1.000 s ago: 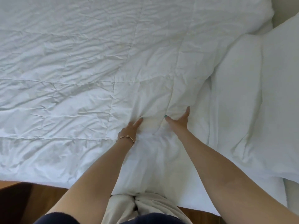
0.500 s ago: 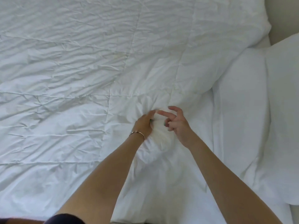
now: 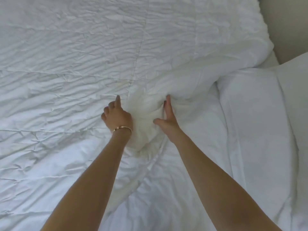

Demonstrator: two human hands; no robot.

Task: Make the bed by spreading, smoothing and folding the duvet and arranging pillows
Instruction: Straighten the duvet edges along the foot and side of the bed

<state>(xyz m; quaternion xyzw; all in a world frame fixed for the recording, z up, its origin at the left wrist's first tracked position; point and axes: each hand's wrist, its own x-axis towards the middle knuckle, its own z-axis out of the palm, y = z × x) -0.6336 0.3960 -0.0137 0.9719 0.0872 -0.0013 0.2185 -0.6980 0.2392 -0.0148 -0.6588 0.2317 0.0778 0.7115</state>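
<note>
Duvet [image 3: 70,67] bunched | left hand [image 3: 116,116] seemingly gripping | right hand [image 3: 167,119] flat, pressing

Bed under my hands [image 3: 117,116]: wrinkled white duvet [image 3: 66,72] spread across it, pillow [image 3: 253,117] just right.

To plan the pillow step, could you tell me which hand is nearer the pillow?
Right. The right hand presses the duvet beside the pillow; the left hand lies farther off.
</note>
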